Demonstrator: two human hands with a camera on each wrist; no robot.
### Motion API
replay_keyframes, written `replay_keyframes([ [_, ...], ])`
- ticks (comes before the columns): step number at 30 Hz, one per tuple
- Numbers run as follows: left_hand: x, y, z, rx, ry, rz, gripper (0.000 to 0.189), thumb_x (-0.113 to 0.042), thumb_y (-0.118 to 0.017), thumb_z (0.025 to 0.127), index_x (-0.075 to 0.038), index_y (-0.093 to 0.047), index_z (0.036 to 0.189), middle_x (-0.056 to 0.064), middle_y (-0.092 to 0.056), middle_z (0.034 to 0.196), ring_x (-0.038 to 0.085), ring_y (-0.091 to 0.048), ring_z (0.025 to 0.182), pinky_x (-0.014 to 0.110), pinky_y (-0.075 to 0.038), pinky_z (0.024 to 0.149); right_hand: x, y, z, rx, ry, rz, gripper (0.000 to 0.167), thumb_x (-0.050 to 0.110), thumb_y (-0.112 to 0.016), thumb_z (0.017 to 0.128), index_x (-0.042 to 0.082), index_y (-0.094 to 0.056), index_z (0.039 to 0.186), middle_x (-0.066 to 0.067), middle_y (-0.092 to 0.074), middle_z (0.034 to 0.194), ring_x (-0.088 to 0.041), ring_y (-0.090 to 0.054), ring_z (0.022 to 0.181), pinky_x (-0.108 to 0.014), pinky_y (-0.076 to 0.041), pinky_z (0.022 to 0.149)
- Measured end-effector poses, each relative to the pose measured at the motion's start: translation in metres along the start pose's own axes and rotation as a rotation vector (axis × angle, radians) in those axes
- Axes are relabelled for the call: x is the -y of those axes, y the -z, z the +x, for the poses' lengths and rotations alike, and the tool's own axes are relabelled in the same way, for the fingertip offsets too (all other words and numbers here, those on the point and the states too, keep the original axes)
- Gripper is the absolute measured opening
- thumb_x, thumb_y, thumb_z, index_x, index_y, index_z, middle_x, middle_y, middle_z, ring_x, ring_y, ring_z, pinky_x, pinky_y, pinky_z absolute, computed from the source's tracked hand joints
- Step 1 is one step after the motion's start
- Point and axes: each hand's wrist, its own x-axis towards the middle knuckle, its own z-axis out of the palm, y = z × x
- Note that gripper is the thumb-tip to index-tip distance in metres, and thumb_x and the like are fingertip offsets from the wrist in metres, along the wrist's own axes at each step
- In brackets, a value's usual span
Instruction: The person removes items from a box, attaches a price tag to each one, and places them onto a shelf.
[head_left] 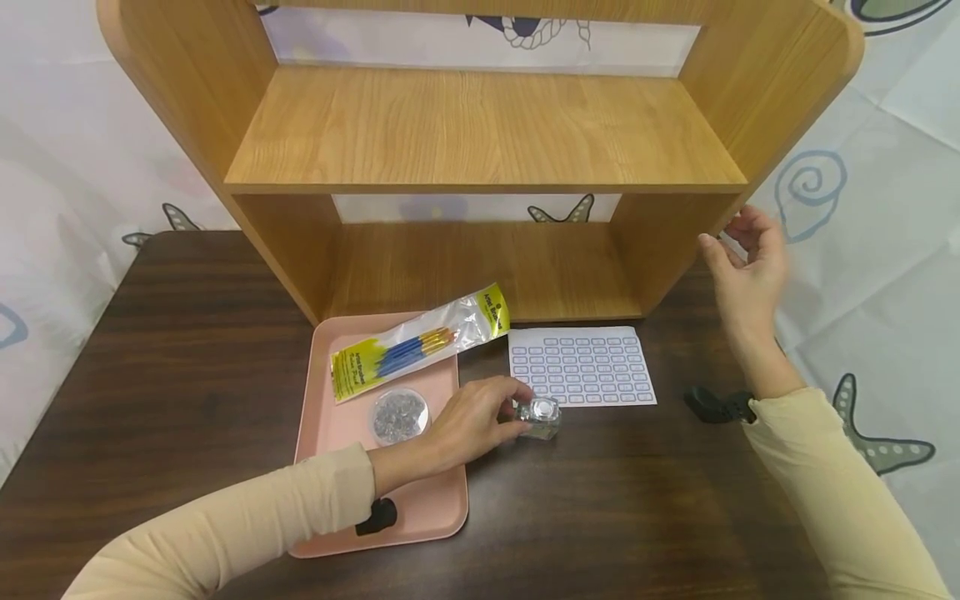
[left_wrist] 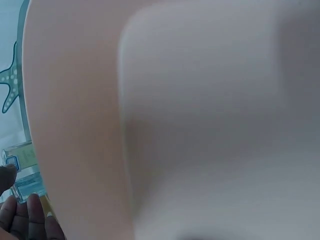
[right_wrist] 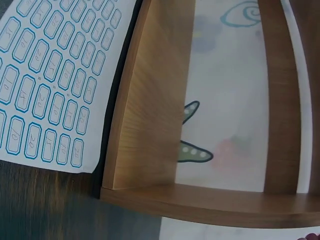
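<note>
My left hand [head_left: 480, 417] pinches a small clear glass bottle [head_left: 545, 417] between thumb and fingers, just right of the pink tray. In the left wrist view the fingers [left_wrist: 36, 215] show at the lower left beside the glass, and the tray fills most of the picture. Out at the right side panel of the wooden shelf [head_left: 480, 125], my right hand [head_left: 753, 275] is raised with loosely bent fingers and a gap between thumb and fingers. Whether it touches the panel is unclear. Only a fingertip edge [right_wrist: 312, 236] shows in the right wrist view.
A pink tray [head_left: 442, 508] bears a packet of blue paintbrushes [head_left: 416, 346], which reaches past its edge, and a round clear tub [head_left: 400, 417] of small clear pieces. A sheet of blue-framed labels [head_left: 581, 367] lies before the shelf on the dark table [head_left: 600, 517].
</note>
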Motion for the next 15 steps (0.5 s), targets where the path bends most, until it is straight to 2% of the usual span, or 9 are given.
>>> replay_keyframes([
  [4, 0.001, 0.0, 0.001, 0.01, -0.02, 0.011, 0.03, -0.018, -0.079, 0.075, -0.009, -0.068, 0.102, 0.002, -0.069, 0.093, 0.011, -0.064, 0.077, 0.023, -0.05, 0.068, -0.011, -0.003, 0.006, 0.026, -0.021, 0.014, 0.037, -0.006, -0.069, 0.079, -0.001, -0.058, 0.114, 0.0, -0.06, 0.101, -0.014, -0.058, 0.093, -0.019, -0.049, 0.086],
  [9, 0.003, -0.001, 0.001, 0.018, -0.048, 0.016, 0.031, -0.017, -0.078, 0.076, -0.007, -0.068, 0.103, 0.003, -0.067, 0.09, 0.014, -0.064, 0.076, 0.023, -0.049, 0.067, -0.03, -0.005, 0.015, 0.01, -0.031, -0.139, 0.033, 0.003, -0.071, 0.08, 0.002, -0.062, 0.112, 0.007, -0.06, 0.094, -0.005, -0.055, 0.081, -0.013, -0.046, 0.077],
  [15, 0.005, 0.0, 0.001, 0.021, -0.078, 0.008, 0.031, -0.018, -0.077, 0.077, -0.005, -0.069, 0.104, 0.004, -0.067, 0.09, 0.016, -0.064, 0.077, 0.023, -0.05, 0.069, -0.037, -0.006, 0.017, -0.015, -0.013, -0.259, 0.024, 0.006, -0.066, 0.084, 0.002, -0.065, 0.109, 0.011, -0.061, 0.091, -0.001, -0.054, 0.077, -0.013, -0.041, 0.07],
])
